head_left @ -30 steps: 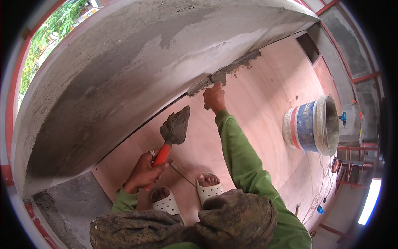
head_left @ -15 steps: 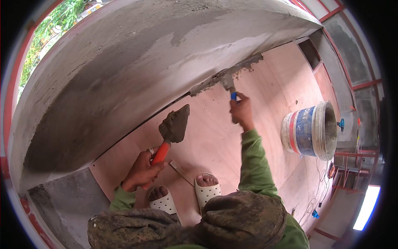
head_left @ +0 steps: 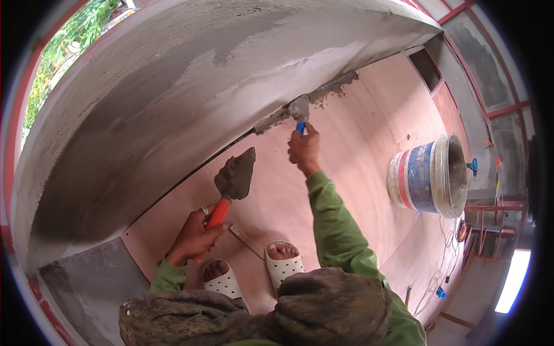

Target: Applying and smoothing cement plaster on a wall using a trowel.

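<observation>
Trowel (head_left: 218, 214) carrying mortar (head_left: 236, 171) sits left of centre, pinched in the left grip (head_left: 190, 237); at upper centre, the right grip (head_left: 304, 148) clasps a blue-handled scraper (head_left: 299, 108).

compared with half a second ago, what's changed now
The right hand moved left, carrying the blue-handled putty knife along the mortar strip. Nothing was picked up or let go: the left hand still holds the orange-handled, mortar-loaded trowel, and the bucket stayed put.
</observation>
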### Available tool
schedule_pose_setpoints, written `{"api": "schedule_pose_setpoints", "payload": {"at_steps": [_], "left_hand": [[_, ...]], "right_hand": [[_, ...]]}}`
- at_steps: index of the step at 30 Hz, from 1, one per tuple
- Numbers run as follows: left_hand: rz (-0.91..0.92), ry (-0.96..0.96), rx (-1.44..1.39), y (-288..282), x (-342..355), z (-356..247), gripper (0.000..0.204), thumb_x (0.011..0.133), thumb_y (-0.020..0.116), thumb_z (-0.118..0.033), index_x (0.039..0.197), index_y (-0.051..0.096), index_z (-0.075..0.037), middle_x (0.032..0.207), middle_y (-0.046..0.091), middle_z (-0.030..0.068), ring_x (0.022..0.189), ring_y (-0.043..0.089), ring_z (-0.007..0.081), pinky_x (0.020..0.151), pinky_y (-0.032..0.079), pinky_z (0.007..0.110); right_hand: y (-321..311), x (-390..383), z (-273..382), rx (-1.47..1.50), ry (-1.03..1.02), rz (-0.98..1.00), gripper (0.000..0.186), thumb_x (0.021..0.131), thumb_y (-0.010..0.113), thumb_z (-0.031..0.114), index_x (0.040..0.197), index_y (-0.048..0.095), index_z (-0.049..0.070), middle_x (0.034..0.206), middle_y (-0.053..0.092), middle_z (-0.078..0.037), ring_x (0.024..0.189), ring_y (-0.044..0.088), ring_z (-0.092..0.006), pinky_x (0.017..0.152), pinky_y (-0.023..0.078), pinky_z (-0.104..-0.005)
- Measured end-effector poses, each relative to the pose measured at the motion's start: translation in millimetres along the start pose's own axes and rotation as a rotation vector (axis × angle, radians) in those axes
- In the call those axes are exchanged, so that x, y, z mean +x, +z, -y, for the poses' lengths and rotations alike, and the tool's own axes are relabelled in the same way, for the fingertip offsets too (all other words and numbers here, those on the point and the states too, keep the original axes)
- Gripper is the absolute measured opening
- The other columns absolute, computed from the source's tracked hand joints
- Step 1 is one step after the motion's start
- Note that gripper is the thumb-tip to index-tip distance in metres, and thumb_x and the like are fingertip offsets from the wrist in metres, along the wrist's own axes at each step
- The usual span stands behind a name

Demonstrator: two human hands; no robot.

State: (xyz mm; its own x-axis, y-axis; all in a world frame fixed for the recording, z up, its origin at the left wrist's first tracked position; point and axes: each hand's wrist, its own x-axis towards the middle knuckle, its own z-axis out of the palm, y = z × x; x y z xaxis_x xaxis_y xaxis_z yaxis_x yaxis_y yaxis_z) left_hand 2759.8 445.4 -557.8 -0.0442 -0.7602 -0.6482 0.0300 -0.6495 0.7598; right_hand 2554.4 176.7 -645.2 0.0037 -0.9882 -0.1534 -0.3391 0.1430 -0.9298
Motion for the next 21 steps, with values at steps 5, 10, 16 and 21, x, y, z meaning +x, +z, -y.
{"api": "schedule_pose_setpoints", "payload": {"at_steps": [5,10,16,21], "left_hand": [[-0.006,-0.03,0.014,-2.0,-5.7,3.1,0.055,0.091,0.066,-0.013,0.141,0.047,0.002,0.071,0.056,-0.0002,0.054,0.052,0.0073,0.047,0.046,0.025],[-0.048,0.027,-0.046,-1.8,-10.9,7.4,0.049,0.091,0.066,-0.012,0.136,0.05,0.002,0.071,0.056,-0.0005,0.054,0.052,0.0068,0.046,0.045,0.025],[0.0,-0.006,-0.067,0.6,-9.6,5.1,0.055,0.091,0.066,-0.011,0.141,0.047,0.001,0.076,0.057,-0.0001,0.054,0.052,0.0065,0.046,0.045,0.025],[-0.017,-0.006,0.006,2.9,-11.2,1.5,0.055,0.091,0.067,-0.012,0.141,0.048,0.001,0.078,0.058,0.0006,0.054,0.052,0.0067,0.047,0.046,0.025]], "right_hand": [[51.8,-14.0,-0.2,-0.09,-0.01,-0.124,0.018,0.079,0.051,0.007,0.093,0.052,-0.005,0.074,0.06,-0.026,0.073,0.06,-0.0436,0.072,0.05,-0.0495],[49.1,-11.3,-8.9,-0.301,-0.061,-0.019,0.045,0.078,0.054,0.009,0.116,0.041,-0.011,0.084,0.058,-0.034,0.093,0.056,-0.0511,0.085,0.045,-0.0541],[58.9,-9.8,-22.4,-0.146,0.032,0.059,0.048,0.08,0.052,0.01,0.119,0.041,-0.014,0.089,0.059,-0.039,0.094,0.054,-0.0545,0.086,0.045,-0.0551],[66.1,-22.3,-36.5,-1.084,-0.489,0.285,0.049,0.081,0.051,0.013,0.12,0.041,-0.015,0.094,0.058,-0.043,0.1,0.052,-0.0575,0.087,0.045,-0.0544]]}}
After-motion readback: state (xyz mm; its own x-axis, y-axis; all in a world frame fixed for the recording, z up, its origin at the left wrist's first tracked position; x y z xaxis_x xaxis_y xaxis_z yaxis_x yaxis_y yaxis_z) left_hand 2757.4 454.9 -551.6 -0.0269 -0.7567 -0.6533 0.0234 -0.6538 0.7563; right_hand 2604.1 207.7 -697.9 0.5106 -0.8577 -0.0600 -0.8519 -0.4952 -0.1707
